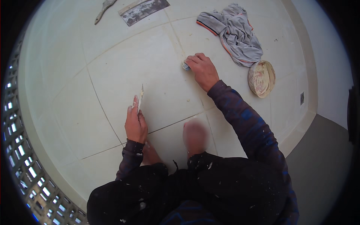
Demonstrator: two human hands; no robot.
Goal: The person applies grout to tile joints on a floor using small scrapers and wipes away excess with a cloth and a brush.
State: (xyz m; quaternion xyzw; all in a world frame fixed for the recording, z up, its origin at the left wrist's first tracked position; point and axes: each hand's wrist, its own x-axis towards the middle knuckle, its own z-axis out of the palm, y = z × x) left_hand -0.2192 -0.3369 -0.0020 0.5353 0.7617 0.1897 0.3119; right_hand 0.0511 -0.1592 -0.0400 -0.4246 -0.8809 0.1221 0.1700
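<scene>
My right hand (204,71) is closed on a small greyish wad (186,66), probably a rag or sponge, and presses it to the tiled floor beside a grout line (176,39) smeared with cream paste. Its far side shows past my fingertips. Nearer and to the left, my left hand (135,122) grips a thin, pointed tool (141,96) with pale paste on it, perhaps a putty knife seen edge-on. The tool points away from me, and its lower end is hidden in my fingers. Cream-coloured floor tiles (123,78) lie under both hands.
To the right sits a round shallow bowl (261,79) crusted with cream paste. Beyond it lies a crumpled grey garment (238,35) with orange edging. A wide flat blade (144,12) and a handled tool (103,11) rest far off. A pierced lattice (28,161) borders the left.
</scene>
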